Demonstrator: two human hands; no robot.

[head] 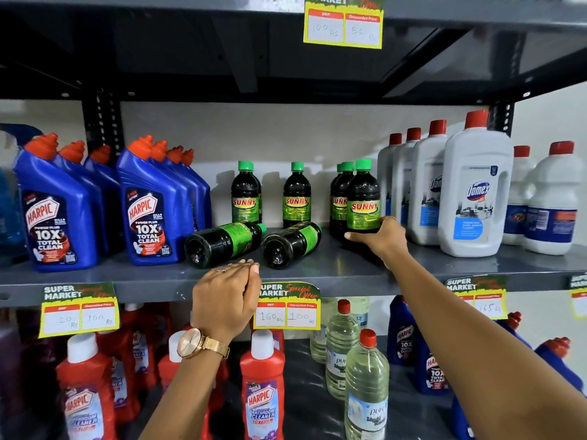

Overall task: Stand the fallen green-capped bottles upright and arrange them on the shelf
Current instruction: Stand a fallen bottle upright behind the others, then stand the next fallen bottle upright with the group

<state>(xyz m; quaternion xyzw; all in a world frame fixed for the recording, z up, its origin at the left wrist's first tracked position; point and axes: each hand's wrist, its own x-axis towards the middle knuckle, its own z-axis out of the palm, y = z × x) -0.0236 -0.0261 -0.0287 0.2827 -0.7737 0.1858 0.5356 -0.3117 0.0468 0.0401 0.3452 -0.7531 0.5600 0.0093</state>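
Note:
Two dark green-capped bottles lie on their sides on the grey middle shelf (317, 271), bases toward me: one on the left (222, 242), one on the right (290, 244). Behind them two more stand upright (246, 195) (297, 196). To the right stands a short row of upright ones; my right hand (378, 239) grips the base of the front bottle (363, 198) of that row, which is upright. My left hand (225, 300) hovers at the shelf's front edge just below the left fallen bottle, fingers together and holding nothing.
Blue Harpic bottles (149, 208) crowd the shelf's left side. White red-capped Domex bottles (473, 192) fill the right. Price tags (287, 308) hang on the shelf's front edge. The shelf below holds red Harpic bottles (262, 389) and clear bottles (365, 385).

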